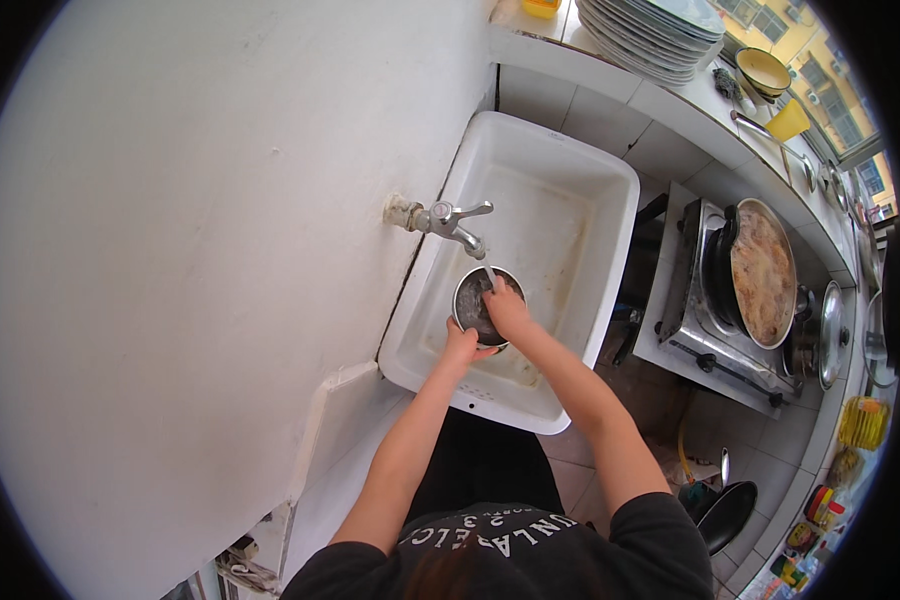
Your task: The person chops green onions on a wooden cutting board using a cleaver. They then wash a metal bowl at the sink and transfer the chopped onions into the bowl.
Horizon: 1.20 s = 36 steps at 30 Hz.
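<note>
Over the white sink basin I hold a round metal bowl tilted under the tap. My left hand grips its near rim, with the thumb at the edge and fingers beneath. Inside the bowl is my right hand, its fingertips against the inner wall; whether it holds a cloth or anything else cannot be made out. Water runs from the wall-mounted metal tap onto the right fingers and into the bowl.
To the right, a large pan of simmering food sits on a gas stove. Stacked plates and a yellow cup stand on the tiled ledge. A glass lid leans past the stove. Below is a dark frying pan.
</note>
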Each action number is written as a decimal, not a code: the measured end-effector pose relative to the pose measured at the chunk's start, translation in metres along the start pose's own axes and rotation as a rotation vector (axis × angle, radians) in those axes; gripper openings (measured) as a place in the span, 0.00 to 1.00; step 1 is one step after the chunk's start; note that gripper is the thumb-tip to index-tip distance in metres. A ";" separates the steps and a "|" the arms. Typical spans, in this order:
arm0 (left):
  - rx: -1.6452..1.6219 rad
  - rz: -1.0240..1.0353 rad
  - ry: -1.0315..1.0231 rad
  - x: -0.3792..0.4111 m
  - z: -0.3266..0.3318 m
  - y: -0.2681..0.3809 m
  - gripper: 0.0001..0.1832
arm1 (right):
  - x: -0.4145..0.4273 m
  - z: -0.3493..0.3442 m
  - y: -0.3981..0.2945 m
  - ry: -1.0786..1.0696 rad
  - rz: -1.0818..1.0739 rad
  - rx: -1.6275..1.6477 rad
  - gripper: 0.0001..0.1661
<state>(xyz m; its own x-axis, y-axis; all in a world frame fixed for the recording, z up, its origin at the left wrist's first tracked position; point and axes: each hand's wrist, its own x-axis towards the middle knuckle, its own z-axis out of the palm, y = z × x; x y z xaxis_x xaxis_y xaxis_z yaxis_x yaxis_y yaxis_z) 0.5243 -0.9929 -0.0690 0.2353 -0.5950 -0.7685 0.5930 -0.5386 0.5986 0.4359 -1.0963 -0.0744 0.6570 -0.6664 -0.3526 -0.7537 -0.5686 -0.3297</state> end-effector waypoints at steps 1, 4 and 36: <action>-0.009 0.001 0.005 -0.004 0.005 0.000 0.35 | 0.000 0.009 0.003 0.074 -0.118 0.124 0.19; -0.025 0.014 -0.081 -0.007 -0.002 0.009 0.31 | -0.014 0.019 0.007 0.098 -0.410 0.468 0.18; 1.086 0.869 0.310 0.026 -0.018 0.038 0.31 | -0.118 0.001 0.040 -0.278 -0.105 -0.101 0.25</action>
<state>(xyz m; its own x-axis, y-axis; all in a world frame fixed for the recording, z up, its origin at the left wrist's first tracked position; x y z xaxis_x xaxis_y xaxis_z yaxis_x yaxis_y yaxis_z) 0.5668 -1.0181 -0.0697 0.4528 -0.8916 -0.0059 -0.6665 -0.3429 0.6620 0.3285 -1.0403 -0.0465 0.7011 -0.4517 -0.5518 -0.6701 -0.6819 -0.2933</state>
